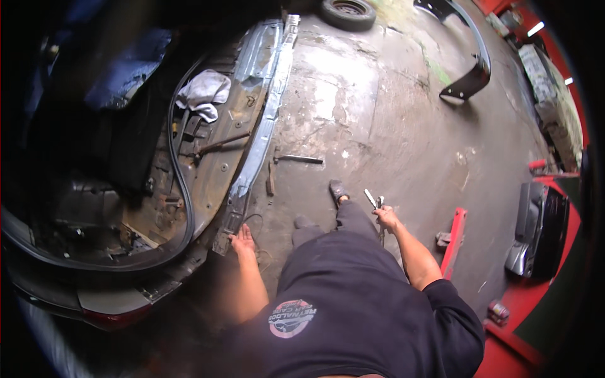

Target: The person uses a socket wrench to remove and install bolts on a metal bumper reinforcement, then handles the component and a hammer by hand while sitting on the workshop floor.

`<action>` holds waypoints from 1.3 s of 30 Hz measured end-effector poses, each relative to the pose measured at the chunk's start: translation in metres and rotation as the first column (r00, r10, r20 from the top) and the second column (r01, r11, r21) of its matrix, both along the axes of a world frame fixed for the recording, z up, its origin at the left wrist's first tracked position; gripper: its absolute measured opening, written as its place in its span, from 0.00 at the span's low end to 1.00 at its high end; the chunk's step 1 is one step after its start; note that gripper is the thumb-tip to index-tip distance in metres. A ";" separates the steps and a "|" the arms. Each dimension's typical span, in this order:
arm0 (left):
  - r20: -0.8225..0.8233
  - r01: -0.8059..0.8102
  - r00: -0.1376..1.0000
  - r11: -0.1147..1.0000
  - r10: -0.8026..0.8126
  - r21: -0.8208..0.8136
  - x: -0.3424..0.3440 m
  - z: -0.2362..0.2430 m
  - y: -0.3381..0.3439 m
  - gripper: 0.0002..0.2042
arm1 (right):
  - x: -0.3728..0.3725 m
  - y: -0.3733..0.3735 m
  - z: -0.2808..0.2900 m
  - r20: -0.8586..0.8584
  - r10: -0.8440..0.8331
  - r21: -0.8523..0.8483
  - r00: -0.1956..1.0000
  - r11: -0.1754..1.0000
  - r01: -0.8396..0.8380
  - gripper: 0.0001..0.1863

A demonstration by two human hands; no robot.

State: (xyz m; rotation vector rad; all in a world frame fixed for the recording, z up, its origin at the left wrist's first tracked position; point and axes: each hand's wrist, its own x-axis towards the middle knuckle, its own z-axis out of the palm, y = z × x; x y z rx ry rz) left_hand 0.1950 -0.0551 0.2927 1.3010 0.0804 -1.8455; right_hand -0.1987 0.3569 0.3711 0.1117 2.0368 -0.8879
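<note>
Gripping metal tool [379, 203] in right hand [387, 218], right of centre; holding left hand [244, 240] spread by metal sill [257, 154], left of centre (touching or not, cannot tell). Around: hammer [302, 159] mid-frame, rag [205, 89] upper left.

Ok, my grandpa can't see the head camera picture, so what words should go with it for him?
A person in dark clothes stands beside a partly stripped car, left hand open by the end of its long sill, right hand holding a metal tool. A hammer and a tire lie on the floor.
</note>
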 end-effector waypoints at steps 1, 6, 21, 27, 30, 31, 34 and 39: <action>0.132 -0.061 0.989 0.998 0.060 0.007 -0.002 0.007 -0.008 0.39 | 0.005 -0.001 -0.004 -0.002 -0.023 -0.011 1.000 1.000 0.023 0.14; 0.152 -0.031 0.988 0.992 0.011 0.126 0.014 -0.004 -0.018 0.38 | 0.019 0.003 0.000 0.018 -0.040 -0.010 0.999 0.999 0.040 0.13; 0.207 0.202 0.954 0.975 -0.218 0.095 0.004 0.021 -0.008 0.36 | -0.005 0.022 0.015 -0.131 -0.018 -0.139 0.991 0.990 0.000 0.18; 0.304 0.568 0.772 0.821 -0.558 0.064 -0.073 0.058 0.042 0.29 | -0.051 -0.052 0.108 -0.045 0.148 -0.288 0.988 0.945 -0.155 0.17; 0.186 0.846 0.534 0.523 -0.825 -0.107 -0.163 0.117 0.080 0.29 | -0.069 -0.085 0.122 0.041 0.216 -0.234 0.976 0.951 -0.200 0.19; 0.185 0.891 0.447 0.416 -0.875 -0.183 -0.204 0.147 0.095 0.31 | -0.079 -0.088 0.112 0.052 0.340 -0.180 0.939 0.928 -0.326 0.19; 0.158 0.870 0.417 0.342 -0.895 -0.356 -0.299 0.203 0.123 0.30 | -0.087 -0.116 0.096 0.027 0.432 -0.428 0.902 0.820 -0.380 0.22; 0.233 0.839 0.440 0.306 -0.867 -0.449 -0.399 0.187 0.126 0.17 | -0.131 -0.123 0.102 0.039 0.433 -0.557 0.900 0.757 -0.341 0.19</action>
